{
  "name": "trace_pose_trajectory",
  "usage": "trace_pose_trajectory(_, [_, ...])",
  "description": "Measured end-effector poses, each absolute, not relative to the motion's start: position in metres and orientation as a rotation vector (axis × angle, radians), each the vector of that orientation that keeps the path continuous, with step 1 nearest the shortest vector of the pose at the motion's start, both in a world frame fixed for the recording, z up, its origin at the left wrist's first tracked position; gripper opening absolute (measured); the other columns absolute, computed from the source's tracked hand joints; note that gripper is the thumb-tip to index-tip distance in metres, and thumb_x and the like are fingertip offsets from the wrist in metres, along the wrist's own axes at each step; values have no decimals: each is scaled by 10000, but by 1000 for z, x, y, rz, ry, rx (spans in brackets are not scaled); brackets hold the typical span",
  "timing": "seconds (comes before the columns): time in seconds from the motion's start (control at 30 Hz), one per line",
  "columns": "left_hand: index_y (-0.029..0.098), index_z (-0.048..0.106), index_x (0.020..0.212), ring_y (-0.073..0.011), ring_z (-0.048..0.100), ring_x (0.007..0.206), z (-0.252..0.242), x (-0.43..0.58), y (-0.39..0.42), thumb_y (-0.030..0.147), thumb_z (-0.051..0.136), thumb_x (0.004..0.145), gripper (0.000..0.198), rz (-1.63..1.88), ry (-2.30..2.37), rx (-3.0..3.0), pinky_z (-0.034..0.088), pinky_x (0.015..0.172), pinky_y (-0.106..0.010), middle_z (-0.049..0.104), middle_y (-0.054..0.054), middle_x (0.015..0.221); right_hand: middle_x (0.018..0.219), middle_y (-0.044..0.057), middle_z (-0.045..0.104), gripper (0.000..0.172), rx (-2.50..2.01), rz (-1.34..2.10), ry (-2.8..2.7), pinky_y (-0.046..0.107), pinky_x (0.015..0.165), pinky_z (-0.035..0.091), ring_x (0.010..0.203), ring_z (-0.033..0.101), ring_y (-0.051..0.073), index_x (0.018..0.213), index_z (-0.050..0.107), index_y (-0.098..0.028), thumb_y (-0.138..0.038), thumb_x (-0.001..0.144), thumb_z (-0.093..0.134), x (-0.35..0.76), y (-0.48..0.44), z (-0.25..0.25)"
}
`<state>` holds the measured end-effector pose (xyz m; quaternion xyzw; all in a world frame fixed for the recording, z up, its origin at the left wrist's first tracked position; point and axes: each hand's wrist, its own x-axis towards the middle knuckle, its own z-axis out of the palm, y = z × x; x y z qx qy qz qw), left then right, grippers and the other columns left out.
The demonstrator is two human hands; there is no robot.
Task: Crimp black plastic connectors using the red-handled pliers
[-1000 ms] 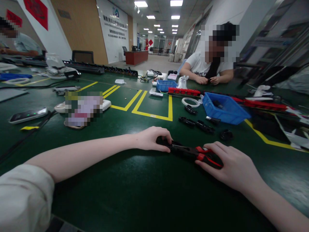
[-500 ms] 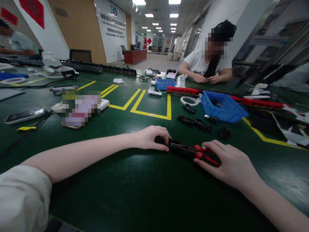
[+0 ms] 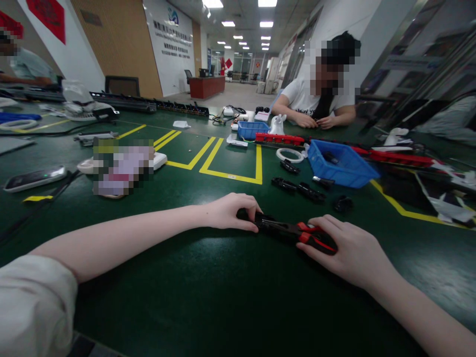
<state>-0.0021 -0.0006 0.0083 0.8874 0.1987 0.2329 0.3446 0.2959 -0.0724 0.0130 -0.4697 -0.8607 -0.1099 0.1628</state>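
Observation:
My left hand is closed on a small black plastic part, pinched between thumb and fingers low over the green table. In my right hand are pliers with red and black handles. Their long jaws point left and meet the black part; whether they grip it is hard to tell. Just beyond the hands lie several similar black parts, with one loose black piece nearest my right hand.
A large blue bin and a smaller blue bin stand further back. A white ring lies near red strips. At left are phones and a cable. Across the table sits another person.
The whole view has shifted very slightly. Both hands keep the same hold on the black part and the pliers.

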Motion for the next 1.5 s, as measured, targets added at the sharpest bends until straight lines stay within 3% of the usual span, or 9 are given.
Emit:
trace_pose_trajectory(0.3, [153, 667, 956, -207, 622, 1047, 8, -2, -1, 236, 742, 823, 174, 592, 496, 2341, 480, 913, -348, 654, -90, 1114, 852, 55, 684, 438, -1353, -287, -2470, 315, 534, 467, 607, 625, 183, 958, 622, -204, -619, 837, 547, 299, -71, 11])
trace_pose_trajectory(0.8, [159, 725, 926, -201, 630, 1036, 5, -2, 1, 229, 743, 822, 126, 609, 470, 2352, 475, 931, -337, 651, -91, 1113, 851, 60, 689, 450, -1325, -349, -2475, 318, 532, 463, 600, 618, 186, 955, 621, -201, -626, 855, 515, 298, -71, 10])
trace_pose_trajectory(1.23, [138, 741, 1005, -195, 632, 1032, 3, -3, 2, 214, 720, 847, 177, 592, 451, 2399, 491, 931, -328, 644, -109, 1143, 852, 56, 680, 470, -1399, -287, -2463, 304, 537, 442, 607, 608, 172, 973, 632, -198, -638, 829, 550, 294, -73, 10])
trace_pose_trajectory(1.4, [159, 683, 1099, -195, 629, 1012, 7, -2, -1, 238, 731, 837, 279, 574, 522, 2375, 497, 888, -325, 648, -86, 1110, 853, 66, 682, 477, -1353, -384, -2467, 311, 542, 439, 605, 603, 178, 961, 633, -187, -637, 841, 530, 296, -73, 13])
trace_pose_trajectory(1.5, [138, 661, 997, -194, 636, 960, 8, -2, -2, 271, 755, 813, 245, 582, 582, 2369, 502, 838, -324, 671, -74, 1056, 846, 68, 681, 472, -1328, -446, -2460, 315, 539, 436, 597, 595, 181, 949, 630, -185, -634, 850, 520, 297, -73, 14])
